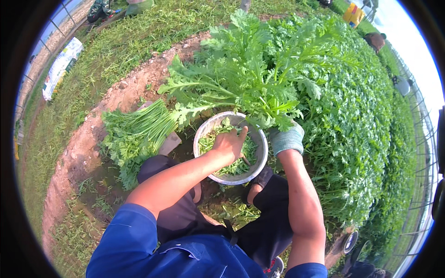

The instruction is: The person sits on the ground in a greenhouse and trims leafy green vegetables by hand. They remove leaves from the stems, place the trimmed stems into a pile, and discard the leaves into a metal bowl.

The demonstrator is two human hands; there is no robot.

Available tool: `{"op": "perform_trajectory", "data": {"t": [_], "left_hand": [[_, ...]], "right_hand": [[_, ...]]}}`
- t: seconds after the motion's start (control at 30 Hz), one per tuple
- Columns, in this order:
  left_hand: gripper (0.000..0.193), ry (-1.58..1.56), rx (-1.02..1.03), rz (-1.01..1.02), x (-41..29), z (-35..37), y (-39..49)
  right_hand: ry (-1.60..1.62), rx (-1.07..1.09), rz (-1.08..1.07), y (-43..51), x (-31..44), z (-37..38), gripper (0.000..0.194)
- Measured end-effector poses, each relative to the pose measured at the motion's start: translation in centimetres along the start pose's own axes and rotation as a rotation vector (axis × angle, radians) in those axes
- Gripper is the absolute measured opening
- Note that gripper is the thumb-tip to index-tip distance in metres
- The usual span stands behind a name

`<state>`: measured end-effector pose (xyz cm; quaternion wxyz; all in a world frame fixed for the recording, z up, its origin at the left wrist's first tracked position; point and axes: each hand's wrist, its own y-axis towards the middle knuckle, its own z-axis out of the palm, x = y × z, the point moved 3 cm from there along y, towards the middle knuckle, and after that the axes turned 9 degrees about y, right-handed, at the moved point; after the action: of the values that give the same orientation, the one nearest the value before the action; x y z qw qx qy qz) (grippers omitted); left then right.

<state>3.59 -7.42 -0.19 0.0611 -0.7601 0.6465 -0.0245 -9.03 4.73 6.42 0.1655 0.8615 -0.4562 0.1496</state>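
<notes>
My left hand [230, 144] is bare and reaches over a round grey basin [263, 153] that stands between my feet. Torn green leaves [240, 166] lie in the basin, with a short brown handle-like piece beside my hand. Whether the fingers pinch anything is hidden. In a pale green knitted glove, my right hand [288, 137] is at the base of a large bunch of leafy greens with lobed leaves [257, 76], gripping it just right of the basin. To the left, a neat pile of cut greens [142, 139] lies with its stems toward the basin, partly on a flat board [170, 143].
A dense bed of growing greens [351, 139] fills the right side. A bare soil ridge [94, 128] curves along the left, with strewn plant scraps beyond. A white sack [62, 67] lies far left. Other people crouch at the top left and far right.
</notes>
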Motion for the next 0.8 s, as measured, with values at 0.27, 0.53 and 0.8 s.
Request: {"op": "perform_trajectory", "data": {"t": [0.27, 0.53, 0.8], "left_hand": [[0.018, -0.269, -0.534, 0.232, -3.9, -6.8, -6.4], [0.043, -0.434, -0.939, 0.093, 5.9, -13.2, -0.1], [0.101, -1.287, 0.258, 0.523, 4.9, -5.5, 2.9]], "right_hand": [[-0.559, -0.067, -0.181, 0.7, -2.8, -0.9, 0.023], [-0.628, -0.197, -0.678, 0.0, -0.1, -5.8, 0.014], [-0.839, 0.011, -0.674, 1.5, 4.6, -9.8, 0.024]]}}
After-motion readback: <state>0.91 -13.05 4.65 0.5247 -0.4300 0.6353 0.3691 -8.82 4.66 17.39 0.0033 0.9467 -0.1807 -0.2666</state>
